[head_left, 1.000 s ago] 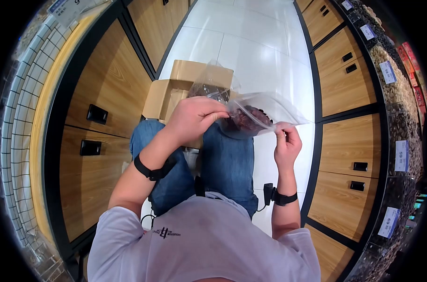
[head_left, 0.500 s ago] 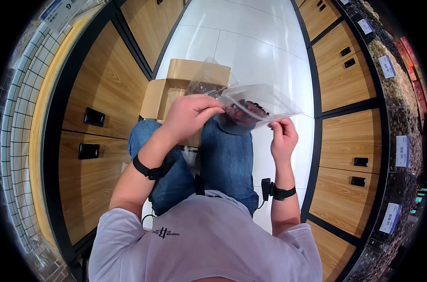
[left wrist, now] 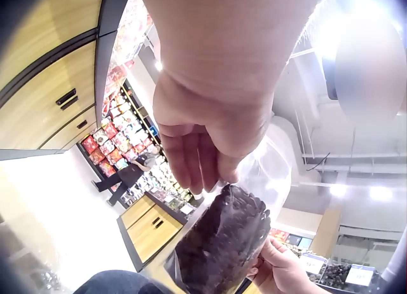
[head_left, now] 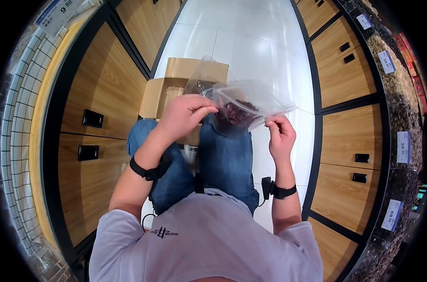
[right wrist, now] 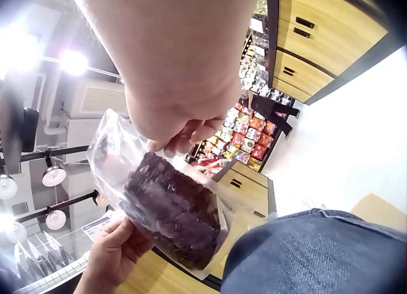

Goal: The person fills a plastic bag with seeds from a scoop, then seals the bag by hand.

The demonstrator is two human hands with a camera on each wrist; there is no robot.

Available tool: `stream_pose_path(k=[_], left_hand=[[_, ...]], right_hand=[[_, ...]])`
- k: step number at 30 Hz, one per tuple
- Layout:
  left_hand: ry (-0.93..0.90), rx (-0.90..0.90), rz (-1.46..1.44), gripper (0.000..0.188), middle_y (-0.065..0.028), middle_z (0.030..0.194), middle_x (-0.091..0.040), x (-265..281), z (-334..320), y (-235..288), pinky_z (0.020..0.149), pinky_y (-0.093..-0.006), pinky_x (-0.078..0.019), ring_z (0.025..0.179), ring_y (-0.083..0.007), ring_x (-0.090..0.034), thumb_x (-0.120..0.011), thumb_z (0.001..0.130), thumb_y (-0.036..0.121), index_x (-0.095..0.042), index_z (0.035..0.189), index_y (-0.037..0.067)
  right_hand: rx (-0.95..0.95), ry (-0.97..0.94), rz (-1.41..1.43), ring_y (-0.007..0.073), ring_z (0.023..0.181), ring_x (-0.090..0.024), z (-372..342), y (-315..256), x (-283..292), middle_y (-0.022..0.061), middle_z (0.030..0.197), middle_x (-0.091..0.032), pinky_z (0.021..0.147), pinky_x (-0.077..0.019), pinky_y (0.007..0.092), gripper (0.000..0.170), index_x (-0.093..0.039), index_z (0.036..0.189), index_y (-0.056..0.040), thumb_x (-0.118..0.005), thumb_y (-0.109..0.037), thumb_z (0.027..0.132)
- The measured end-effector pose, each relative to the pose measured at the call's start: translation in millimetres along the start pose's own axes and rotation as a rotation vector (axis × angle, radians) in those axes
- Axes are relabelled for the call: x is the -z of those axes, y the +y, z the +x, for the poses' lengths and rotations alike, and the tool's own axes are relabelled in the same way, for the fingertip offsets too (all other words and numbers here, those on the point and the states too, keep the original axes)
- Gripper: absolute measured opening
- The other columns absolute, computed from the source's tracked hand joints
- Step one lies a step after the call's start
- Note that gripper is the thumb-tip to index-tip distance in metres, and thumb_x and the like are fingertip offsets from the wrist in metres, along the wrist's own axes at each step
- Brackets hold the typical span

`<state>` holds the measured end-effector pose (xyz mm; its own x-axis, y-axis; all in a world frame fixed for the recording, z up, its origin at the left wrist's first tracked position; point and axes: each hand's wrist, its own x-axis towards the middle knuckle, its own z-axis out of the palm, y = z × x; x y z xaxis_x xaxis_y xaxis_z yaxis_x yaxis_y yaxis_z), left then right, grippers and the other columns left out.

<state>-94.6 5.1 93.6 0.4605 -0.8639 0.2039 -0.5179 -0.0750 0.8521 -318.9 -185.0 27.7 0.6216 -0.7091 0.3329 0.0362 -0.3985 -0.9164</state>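
A clear zip bag [head_left: 237, 110] with dark reddish-brown pieces in its lower part hangs between both hands above the knees. In the head view the left hand [head_left: 185, 115] pinches its left edge near the top, thumb against fingers. Opposite, the right hand [head_left: 281, 134] pinches the right upper corner. The left wrist view shows the dark contents [left wrist: 222, 243] below the left hand [left wrist: 203, 128]. From the right wrist view, the bag [right wrist: 172, 211] hangs beneath the right hand [right wrist: 184, 116], its upper part loose and see-through.
On the floor beyond the knees stands an open cardboard box [head_left: 152, 98] with another clear bag [head_left: 199, 82] in it. Wooden cabinets [head_left: 349, 136] line both sides of the pale tiled floor [head_left: 241, 37]. A person [left wrist: 130, 173] stands farther off.
Both hands and the bag have shifted slightly left in the head view. The bag's upper part has spread and tilted, while both hands keep their pinch on it.
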Motion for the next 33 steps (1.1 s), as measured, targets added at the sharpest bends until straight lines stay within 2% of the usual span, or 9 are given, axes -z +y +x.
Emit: stream_pose_path(k=[4,6,12,14,21,24,28,31,33], left_hand=[[0.007,-0.026,0.005,0.015,-0.0104,0.088,-0.073,-7,0,-9,0.073,-0.0317,-0.0543,0.081,-0.0249,-0.070,-0.071,0.088,0.018,-0.075,0.094,0.005],[0.060,-0.168,0.111,0.015,-0.0104,0.088,-0.073,-5,1,-5,0.073,-0.0328,-0.0546,0.082,-0.0263,-0.070,-0.072,0.088,0.019,-0.075,0.093,0.006],[0.004,-0.081,0.115,0.015,-0.0097,0.088,-0.073,-6,0,-2,0.075,-0.0346,-0.0551,0.084,-0.0275,-0.069,-0.072,0.087,0.021,-0.076,0.093,0.007],[0.044,-0.126,0.121,0.015,-0.0096,0.089,-0.073,-4,0,0,0.075,-0.0348,-0.0551,0.084,-0.0276,-0.069,-0.072,0.087,0.021,-0.076,0.092,0.007],[0.049,-0.182,0.188,0.016,-0.0090,0.089,-0.074,-3,-7,-5,0.075,-0.0356,-0.0550,0.083,-0.0271,-0.069,-0.073,0.087,0.023,-0.076,0.090,0.007],[0.051,-0.105,0.112,0.016,-0.0091,0.089,-0.074,-3,-11,-7,0.075,-0.0355,-0.0550,0.084,-0.0269,-0.069,-0.073,0.086,0.023,-0.076,0.090,0.007],[0.061,-0.203,0.188,0.017,-0.0100,0.089,-0.073,-2,-7,-7,0.074,-0.0351,-0.0551,0.083,-0.0279,-0.069,-0.073,0.086,0.023,-0.075,0.090,0.006],[0.034,-0.053,0.056,0.016,-0.0093,0.089,-0.073,1,-12,-1,0.074,-0.0358,-0.0553,0.083,-0.0286,-0.069,-0.072,0.087,0.022,-0.075,0.090,0.006],[0.035,-0.117,0.118,0.015,-0.0091,0.089,-0.073,-4,-13,-7,0.074,-0.0359,-0.0554,0.083,-0.0283,-0.070,-0.072,0.087,0.022,-0.075,0.090,0.007]], right_hand=[[-0.001,0.008,0.007,0.0133,0.078,-0.061,4,-1,1,0.0058,0.084,-0.067,0.074,-0.0490,0.0259,0.006,-0.067,0.087,0.0011,-0.068,-0.004,0.090],[0.000,0.006,-0.042,0.0134,0.078,-0.061,5,-1,4,0.0059,0.085,-0.068,0.074,-0.0490,0.0260,0.006,-0.067,0.088,0.0014,-0.068,-0.004,0.090],[-0.094,-0.013,0.079,0.0137,0.078,-0.061,-1,7,0,0.0060,0.083,-0.067,0.075,-0.0491,0.0265,0.008,-0.067,0.088,0.0021,-0.069,-0.005,0.090],[0.007,-0.007,-0.038,0.0141,0.078,-0.062,0,2,4,0.0059,0.082,-0.067,0.074,-0.0491,0.0265,0.006,-0.066,0.087,0.0015,-0.068,-0.004,0.090],[0.032,0.010,-0.021,0.0155,0.077,-0.062,-5,5,1,0.0074,0.082,-0.067,0.073,-0.0488,0.0267,0.005,-0.066,0.085,0.0014,-0.067,-0.002,0.088],[0.001,-0.018,0.008,0.0161,0.076,-0.062,-3,-2,0,0.0076,0.082,-0.067,0.073,-0.0487,0.0268,0.004,-0.066,0.085,0.0015,-0.067,-0.001,0.087],[0.023,-0.002,-0.036,0.0163,0.076,-0.062,0,-1,-2,0.0077,0.083,-0.067,0.073,-0.0484,0.0265,0.005,-0.066,0.086,0.0014,-0.068,-0.003,0.088],[0.068,-0.040,-0.019,0.0162,0.076,-0.061,0,-12,0,0.0083,0.084,-0.066,0.072,-0.0485,0.0274,0.004,-0.065,0.085,0.0014,-0.065,-0.001,0.088],[0.021,-0.023,-0.016,0.0167,0.076,-0.061,-4,0,-4,0.0084,0.083,-0.066,0.071,-0.0486,0.0278,0.004,-0.064,0.085,0.0013,-0.065,0.000,0.088]])
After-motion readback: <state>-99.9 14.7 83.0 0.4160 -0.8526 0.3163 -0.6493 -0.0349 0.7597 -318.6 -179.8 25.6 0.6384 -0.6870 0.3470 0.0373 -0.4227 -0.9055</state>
